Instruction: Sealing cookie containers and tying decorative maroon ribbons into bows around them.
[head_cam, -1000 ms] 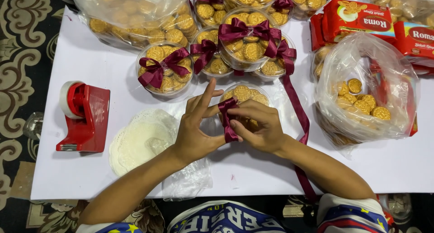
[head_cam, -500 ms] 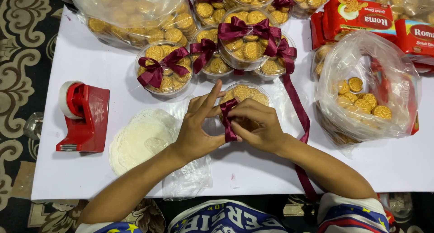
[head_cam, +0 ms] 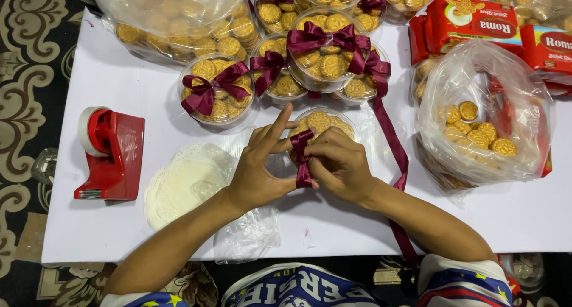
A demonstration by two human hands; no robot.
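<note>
Both hands meet over a round clear plastic tub of golden biscuits (head_cam: 322, 123) at tabletop (head_cam: 119, 241) centre, likely steadying it for wrapping: left hand (head_cam: 257, 175) pinches the dark maroon satin ribbon (head_cam: 301, 158) with forefinger raised, right hand (head_cam: 339, 164) curled closed on it. Tub sits at 12 o'clock of both hands, ribbon between them; its tail trails toward 5 o'clock off the near edge.

Left hand (head_cam: 257, 175): the index finger, raised steeply over the round cookie tub (head_cam: 322, 123) a second ago, now lies lower and slants toward that tub's near rim. Right hand (head_cam: 339, 164): shifted slightly closer to the left hand. The maroon ribbon (head_cam: 302, 158) loop between both grips is drawn tighter, forming a narrower upright band.
</note>
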